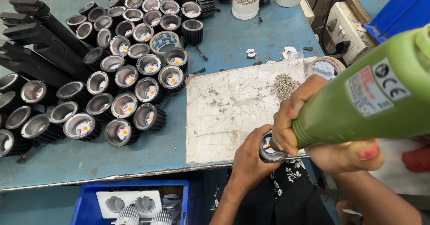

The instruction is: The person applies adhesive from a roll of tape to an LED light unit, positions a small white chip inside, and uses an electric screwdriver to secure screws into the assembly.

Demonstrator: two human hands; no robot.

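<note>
My left hand (249, 159) cups a round black lamp housing (269, 149) with a silver reflector, held just off the table's front edge. My right hand (309, 131) grips a big green electric screwdriver (367, 99) whose tip points down into that housing. A taped white work mat (226, 113) lies on the blue table just beyond both hands, with a small heap of silver screws (285, 85) on its far right part.
Several finished black lamp housings (130, 72) crowd the table's left half beside black track bars (40, 41). Tape rolls (245, 3) and a cup (326, 66) stand at the back. A blue bin (134, 202) with white fittings sits below the table edge; a power strip (347, 28) lies at the right.
</note>
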